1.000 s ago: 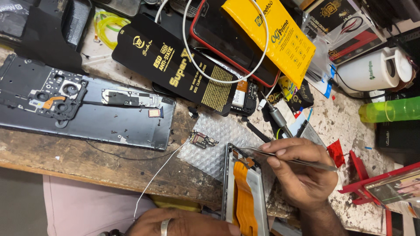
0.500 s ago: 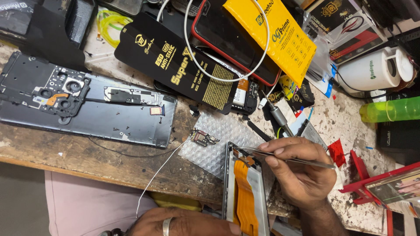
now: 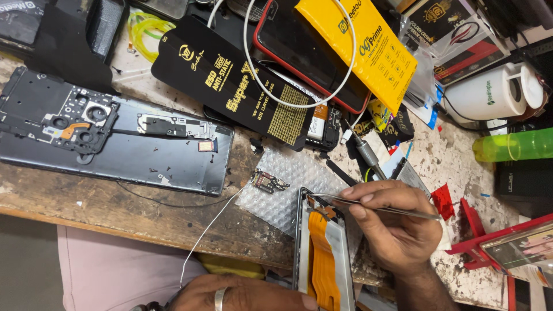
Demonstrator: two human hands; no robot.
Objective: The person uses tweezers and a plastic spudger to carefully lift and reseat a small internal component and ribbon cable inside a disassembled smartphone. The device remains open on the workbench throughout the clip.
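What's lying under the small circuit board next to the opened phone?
The small circuit board rests on a sheet of bubble wrap spread on the wooden bench. The opened phone covers the wrap's right edge; what lies beneath the wrap is hidden.

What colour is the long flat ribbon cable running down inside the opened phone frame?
Orange: the flat ribbon cable runs down the opened phone frame, seen best in the head view.

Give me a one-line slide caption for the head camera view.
Right hand works tweezers at an opened phone; left hand steadies it.
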